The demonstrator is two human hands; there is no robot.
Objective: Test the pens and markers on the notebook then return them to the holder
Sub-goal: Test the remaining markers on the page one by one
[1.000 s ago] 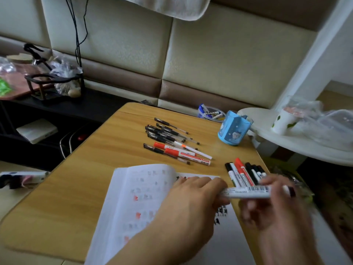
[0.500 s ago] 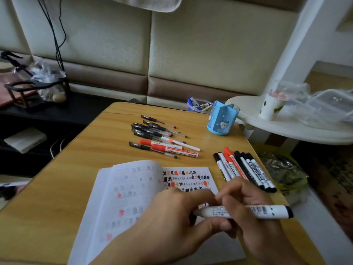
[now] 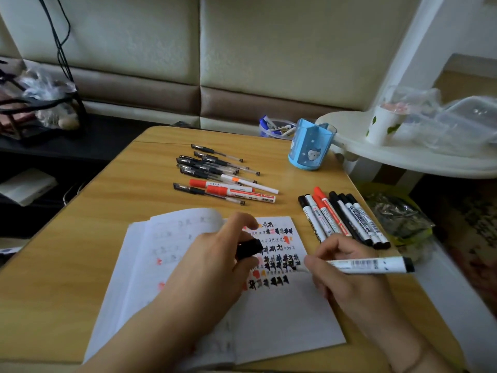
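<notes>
An open notebook point(image 3: 279, 313) lies on the wooden table point(image 3: 80, 251), its right page covered with black and red test marks. My right hand point(image 3: 341, 275) grips a white marker point(image 3: 371, 265), tip down on the page. My left hand point(image 3: 215, 262) rests on the notebook and pinches the marker's black cap point(image 3: 248, 249). Several black gel pens point(image 3: 209, 165) and red markers point(image 3: 236, 190) lie in a group further back. A row of black and red markers point(image 3: 341, 216) lies at the right. The blue holder point(image 3: 309, 148) stands at the far right corner.
A white round side table point(image 3: 403, 157) with a paper cup point(image 3: 382, 125) and plastic containers point(image 3: 462, 122) stands to the right. A plastic bag point(image 3: 395, 214) lies beyond the table's right edge. A dark shelf with a black rack point(image 3: 40, 103) is at the left.
My hands have pulled apart: the cap came off in my left hand, and my right hand brought the marker's tip down onto the page.
</notes>
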